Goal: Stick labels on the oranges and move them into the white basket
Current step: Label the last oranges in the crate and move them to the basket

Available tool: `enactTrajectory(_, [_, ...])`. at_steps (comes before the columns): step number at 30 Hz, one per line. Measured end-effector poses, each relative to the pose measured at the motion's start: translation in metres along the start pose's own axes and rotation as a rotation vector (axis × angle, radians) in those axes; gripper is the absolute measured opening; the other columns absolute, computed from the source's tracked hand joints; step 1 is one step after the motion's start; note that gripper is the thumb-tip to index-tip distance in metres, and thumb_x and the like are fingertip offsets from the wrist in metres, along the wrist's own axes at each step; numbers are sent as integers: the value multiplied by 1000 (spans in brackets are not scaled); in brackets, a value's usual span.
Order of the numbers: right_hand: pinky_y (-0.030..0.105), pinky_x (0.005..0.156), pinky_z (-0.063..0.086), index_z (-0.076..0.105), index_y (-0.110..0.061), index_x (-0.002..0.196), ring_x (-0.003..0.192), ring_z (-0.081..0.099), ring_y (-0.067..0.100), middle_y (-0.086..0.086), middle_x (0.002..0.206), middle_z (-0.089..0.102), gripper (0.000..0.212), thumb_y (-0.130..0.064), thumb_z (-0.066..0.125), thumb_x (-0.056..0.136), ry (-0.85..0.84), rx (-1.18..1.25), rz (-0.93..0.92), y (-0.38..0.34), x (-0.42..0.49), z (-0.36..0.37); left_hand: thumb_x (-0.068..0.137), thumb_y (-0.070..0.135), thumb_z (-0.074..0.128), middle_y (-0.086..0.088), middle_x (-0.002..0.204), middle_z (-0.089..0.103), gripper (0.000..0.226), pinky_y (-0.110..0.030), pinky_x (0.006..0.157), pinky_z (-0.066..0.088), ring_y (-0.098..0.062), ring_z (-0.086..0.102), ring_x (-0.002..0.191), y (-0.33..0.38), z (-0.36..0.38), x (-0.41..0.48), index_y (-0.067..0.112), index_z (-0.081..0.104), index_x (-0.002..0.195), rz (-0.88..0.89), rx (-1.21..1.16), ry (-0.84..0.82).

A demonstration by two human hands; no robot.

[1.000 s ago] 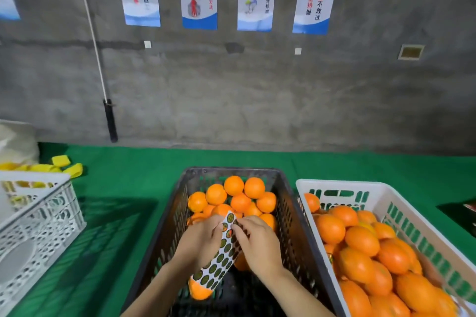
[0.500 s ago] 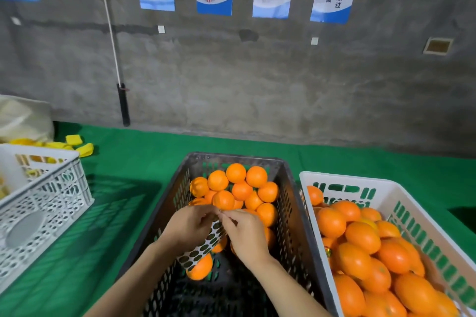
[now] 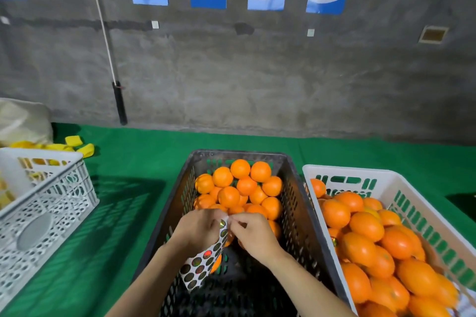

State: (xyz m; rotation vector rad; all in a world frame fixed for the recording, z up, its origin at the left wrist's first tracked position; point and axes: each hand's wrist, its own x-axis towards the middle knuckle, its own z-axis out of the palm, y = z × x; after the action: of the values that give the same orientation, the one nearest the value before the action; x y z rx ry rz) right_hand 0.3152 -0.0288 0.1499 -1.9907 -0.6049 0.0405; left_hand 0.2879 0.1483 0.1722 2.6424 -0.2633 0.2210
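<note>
Now both hands' fingers pinching the label sheet (image 3: 203, 257) over the black crate (image 3: 293, 203) of oranges (image 3: 242, 185).

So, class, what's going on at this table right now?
A person is working over a dark crate of oranges. The left hand holds a sheet of round stickers, and the right hand pinches at the sheet's top edge, apparently peeling a label. The white basket on the right is already heaped with oranges. No orange is in either hand.
</note>
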Motion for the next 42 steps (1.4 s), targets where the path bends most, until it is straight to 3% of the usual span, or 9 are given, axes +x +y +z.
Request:
enactTrajectory(4, [30,61,33,56,-18,57,60,40,9,8,59,50,42,-19,58,99,103,115,59,-4,6,-13,103,23,36,-1,69,49,22,-32,51,23,-20,42,60,4,0,6,34,55,99,-99,-17,19])
enactTrajectory(6, [32,62,35,64,-11,63,59,40,14,15,63,51,36,-20,63,97,241,153,166,1,7,-20,106,24,33,-1,84,62,36,-31,52,27,-18,50,66,2,1,5,30,51,136,-201,-47,59])
enactTrajectory(10, [31,60,42,69,-12,72,63,60,23,8,66,64,35,-39,66,94,368,-155,407,28,10,-32,104,18,34,4,79,58,52,-27,45,23,-12,48,57,4,1,3,24,28,155,-303,6,105])
enactTrajectory(15, [33,73,54,70,-21,96,93,66,22,1,100,66,27,-40,51,101,280,-782,427,49,17,-38,104,19,35,-2,85,61,58,-30,45,27,-15,45,56,1,9,5,19,17,158,-313,43,40])
enactTrajectory(19, [35,69,45,63,-16,103,100,62,26,3,117,56,22,-23,42,103,185,-976,328,61,40,-35,106,34,34,-5,92,67,55,-37,58,47,-25,63,73,2,10,6,18,19,156,-270,2,42])
enactTrajectory(23, [35,64,40,60,-17,107,102,63,27,4,118,58,20,-11,45,94,-8,-1166,286,77,55,-18,104,47,37,-4,98,68,52,-33,60,43,-25,66,83,5,13,1,22,31,149,-205,53,14])
enactTrajectory(35, [32,73,48,59,-22,120,107,60,21,0,131,53,31,-13,37,100,-83,-1176,189,100,60,-7,104,41,36,-6,102,67,51,-33,58,43,-26,65,81,5,25,18,20,31,149,-146,125,-4])
enactTrajectory(39, [32,76,50,58,-21,121,108,59,21,1,132,51,30,-12,39,100,-97,-1200,172,105,59,-7,104,41,37,-4,99,67,49,-27,47,35,-21,52,65,2,22,18,21,33,148,-142,107,33])
enactTrajectory(42, [32,59,53,69,-15,99,90,64,24,5,110,62,17,-15,73,82,-105,-1178,159,92,56,-8,104,40,36,-4,96,66,49,-26,45,30,-20,49,65,2,21,16,21,32,149,-140,99,34])
